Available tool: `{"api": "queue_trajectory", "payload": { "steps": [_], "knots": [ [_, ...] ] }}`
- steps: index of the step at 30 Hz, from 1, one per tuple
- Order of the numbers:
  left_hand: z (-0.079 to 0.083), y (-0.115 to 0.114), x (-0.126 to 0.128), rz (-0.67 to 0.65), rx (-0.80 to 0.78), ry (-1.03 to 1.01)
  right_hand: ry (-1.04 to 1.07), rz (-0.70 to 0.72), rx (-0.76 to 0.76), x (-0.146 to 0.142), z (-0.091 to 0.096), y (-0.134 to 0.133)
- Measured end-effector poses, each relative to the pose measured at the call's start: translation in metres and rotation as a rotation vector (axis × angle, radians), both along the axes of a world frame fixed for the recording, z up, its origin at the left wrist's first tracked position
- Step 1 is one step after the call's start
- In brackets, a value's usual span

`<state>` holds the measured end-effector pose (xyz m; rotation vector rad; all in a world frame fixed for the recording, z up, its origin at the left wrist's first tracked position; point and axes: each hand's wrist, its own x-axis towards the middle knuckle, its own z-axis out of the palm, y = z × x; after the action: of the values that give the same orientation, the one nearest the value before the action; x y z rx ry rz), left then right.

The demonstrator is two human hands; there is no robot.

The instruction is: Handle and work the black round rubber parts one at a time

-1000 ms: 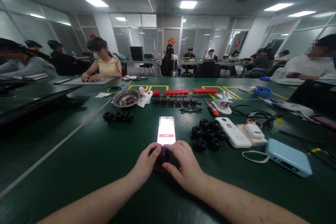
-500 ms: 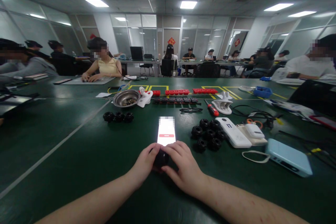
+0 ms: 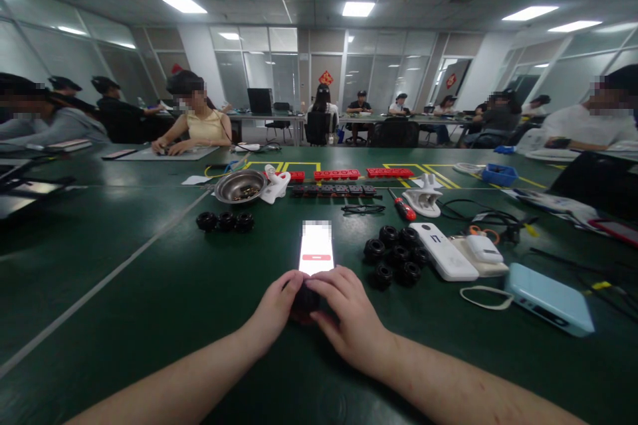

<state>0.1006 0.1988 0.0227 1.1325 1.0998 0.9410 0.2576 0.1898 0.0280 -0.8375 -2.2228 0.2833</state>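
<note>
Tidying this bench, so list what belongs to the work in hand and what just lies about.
In hand, likely: black part, held by left hand and right hand; black parts pile; three black parts.
Lying about: metal bowl, screwdriver, blue box.

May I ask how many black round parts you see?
11: row of three left of the phone, cluster of seven right of it, one part between left hand and right hand; more may be hidden.

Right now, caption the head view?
Left hand and right hand clasp a small black part near a lit phone on a green table.
</note>
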Motion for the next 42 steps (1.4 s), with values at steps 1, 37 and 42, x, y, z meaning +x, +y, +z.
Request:
{"api": "queue_trajectory", "payload": {
  "steps": [1,37,42],
  "knots": [
    [0.0000,-0.0001,-0.0002,0.002,0.003,-0.001,-0.010,0.013,0.016,0.0000,0.0000,-0.0006],
    [0.0010,-0.0035,-0.0033,0.031,0.216,0.114,0.067,-0.115,-0.126,0.0011,-0.0038,0.0018],
    [-0.0008,0.0010,-0.0010,0.006,0.125,0.086,0.019,-0.024,-0.101,0.0002,-0.0013,0.0016]
  ]
}}
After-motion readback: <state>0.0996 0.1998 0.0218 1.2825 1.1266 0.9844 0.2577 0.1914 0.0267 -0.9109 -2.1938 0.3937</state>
